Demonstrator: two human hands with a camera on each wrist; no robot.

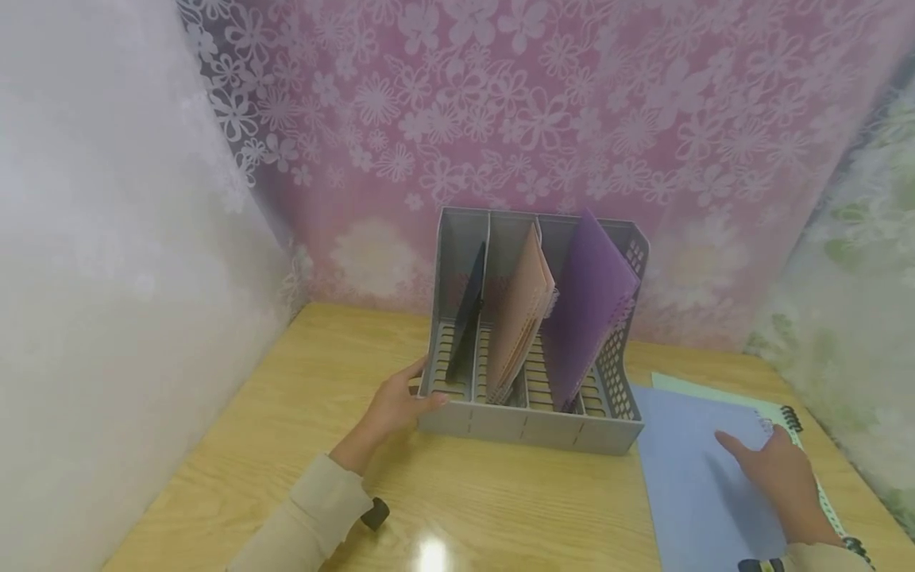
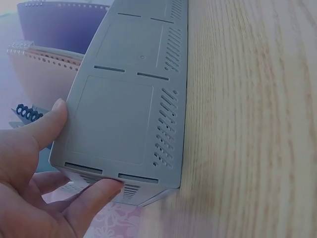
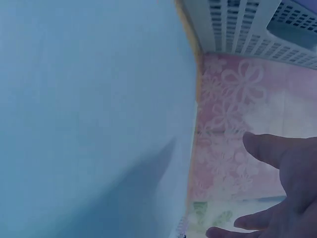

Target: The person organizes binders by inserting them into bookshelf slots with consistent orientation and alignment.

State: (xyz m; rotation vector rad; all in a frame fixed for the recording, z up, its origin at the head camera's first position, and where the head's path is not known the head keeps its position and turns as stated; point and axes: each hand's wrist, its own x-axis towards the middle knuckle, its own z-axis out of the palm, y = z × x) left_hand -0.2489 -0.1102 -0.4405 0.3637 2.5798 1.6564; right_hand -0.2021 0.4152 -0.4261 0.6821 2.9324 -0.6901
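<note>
While your left hand (image 1: 391, 409) grips the front left corner of the grey file rack (image 1: 532, 421) standing on the wooden table (image 1: 300, 381), your right hand (image 1: 775, 473) rests with relaxed fingers on the blue notebook (image 1: 696, 485) just beside the rack.

No readable text, labels, brands, numbers or signs in any view. The grey file rack (image 1: 532, 413) has plain walls, only slots and perforations, no logo or marking on its side panel in the left wrist view. The folders standing in the rack show blank covers. The blue notebook (image 1: 704, 485) right of the rack has a plain cover, nothing printed. The backdrop behind the rack carries flower patterns only, no lettering.
</note>
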